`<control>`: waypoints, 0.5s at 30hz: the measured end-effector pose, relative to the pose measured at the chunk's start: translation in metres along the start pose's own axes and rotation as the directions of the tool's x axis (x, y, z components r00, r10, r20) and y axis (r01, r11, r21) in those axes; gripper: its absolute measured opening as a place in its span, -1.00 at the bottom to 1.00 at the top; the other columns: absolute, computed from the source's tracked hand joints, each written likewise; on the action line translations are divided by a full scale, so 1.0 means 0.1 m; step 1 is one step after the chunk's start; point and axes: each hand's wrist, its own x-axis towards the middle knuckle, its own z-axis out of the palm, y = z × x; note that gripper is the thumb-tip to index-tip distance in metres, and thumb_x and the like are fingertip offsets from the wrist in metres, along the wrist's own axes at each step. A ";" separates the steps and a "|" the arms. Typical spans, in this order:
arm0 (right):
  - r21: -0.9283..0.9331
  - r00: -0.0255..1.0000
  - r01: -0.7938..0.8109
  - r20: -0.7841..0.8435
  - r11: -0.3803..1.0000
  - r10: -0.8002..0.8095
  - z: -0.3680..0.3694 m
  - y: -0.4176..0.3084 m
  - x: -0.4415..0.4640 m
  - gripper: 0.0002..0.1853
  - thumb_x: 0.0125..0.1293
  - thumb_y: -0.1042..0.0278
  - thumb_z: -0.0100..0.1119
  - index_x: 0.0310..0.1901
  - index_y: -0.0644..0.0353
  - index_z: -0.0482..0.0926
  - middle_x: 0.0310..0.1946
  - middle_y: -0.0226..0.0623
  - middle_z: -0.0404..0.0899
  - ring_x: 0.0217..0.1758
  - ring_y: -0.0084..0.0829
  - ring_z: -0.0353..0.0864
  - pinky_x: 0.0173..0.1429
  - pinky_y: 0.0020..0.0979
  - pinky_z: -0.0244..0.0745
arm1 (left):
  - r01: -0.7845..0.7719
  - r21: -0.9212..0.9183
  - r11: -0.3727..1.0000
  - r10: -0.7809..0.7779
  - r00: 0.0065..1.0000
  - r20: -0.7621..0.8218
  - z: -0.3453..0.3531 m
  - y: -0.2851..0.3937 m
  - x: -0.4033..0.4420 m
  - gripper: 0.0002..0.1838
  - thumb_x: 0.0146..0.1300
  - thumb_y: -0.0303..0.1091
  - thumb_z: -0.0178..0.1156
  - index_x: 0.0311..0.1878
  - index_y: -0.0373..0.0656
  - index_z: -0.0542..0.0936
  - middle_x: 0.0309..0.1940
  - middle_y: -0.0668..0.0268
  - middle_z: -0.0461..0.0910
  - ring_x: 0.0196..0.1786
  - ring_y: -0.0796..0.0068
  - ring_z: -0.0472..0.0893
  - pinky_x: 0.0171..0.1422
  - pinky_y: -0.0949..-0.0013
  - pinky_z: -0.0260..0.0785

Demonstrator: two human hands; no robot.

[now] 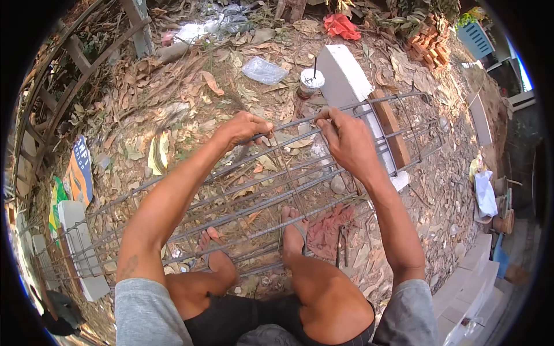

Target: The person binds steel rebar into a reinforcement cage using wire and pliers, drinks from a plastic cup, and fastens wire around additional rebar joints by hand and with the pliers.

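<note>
The left hand (247, 129) and right hand (349, 138) pinch the steel bar cage's (287, 172) top edge. At nine o'clock, a blue-and-orange bag (81, 173) seems to say "RFI".

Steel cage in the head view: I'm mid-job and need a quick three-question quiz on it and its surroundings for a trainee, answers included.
1. Beside the right hand, the steel cage crosses which thing?
A) brick pile
B) wooden plank
C) clear plastic packaging

2. True or false: the left hand and the right hand are both at the cage's far side.

3. Fill in: the cup near the white block has a dark ____ sticking up from it.

Key: 1. B; 2. true; 3. straw.
</note>
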 end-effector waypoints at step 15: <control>-0.532 0.808 0.527 0.555 0.663 -0.197 0.61 -0.10 1.54 -0.79 0.34 0.40 0.15 -0.24 0.33 0.76 -0.24 0.11 0.78 -0.10 0.05 0.82 0.02 -0.06 0.72 | 0.154 -0.267 0.951 -0.133 0.986 0.098 -0.02 -0.12 0.19 -0.64 0.26 -0.03 0.53 -0.10 -0.11 0.76 -0.39 0.39 0.72 -0.50 0.60 0.62 -0.48 0.47 0.48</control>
